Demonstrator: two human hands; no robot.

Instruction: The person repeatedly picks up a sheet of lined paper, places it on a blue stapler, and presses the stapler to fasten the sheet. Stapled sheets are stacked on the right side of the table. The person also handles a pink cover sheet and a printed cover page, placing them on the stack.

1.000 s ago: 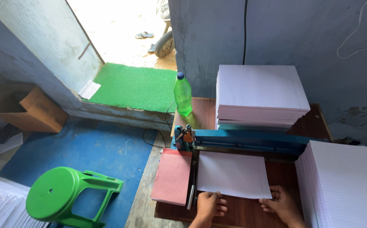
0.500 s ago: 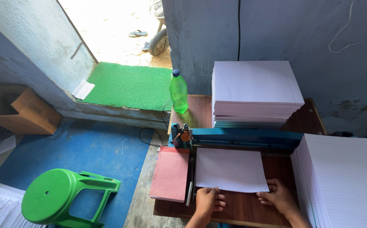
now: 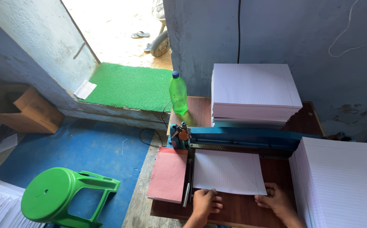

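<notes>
Halfway, by the look of it: tall stack of lined sheets (image 3: pixel 254 90) behind the blue cutter (image 3: pixel 242 138), another pile (image 3: pixel 344 181) at right, pink pad (image 3: pixel 168 174) at left. Small lined bundle (image 3: pixel 229 172) flat on the wooden table (image 3: pixel 234 209), far edge under the cutter bar. Left hand (image 3: pixel 205 202) and right hand (image 3: pixel 276 199) pressing its near edge, fingers spread flat, clasping nothing.

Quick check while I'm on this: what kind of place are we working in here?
Probably a small paper-binding or notebook workshop. Tall stacks of ruled sheets stand on a wooden bench, and both hands, left hand and right hand, press a ruled stack against a blue machine.
</notes>
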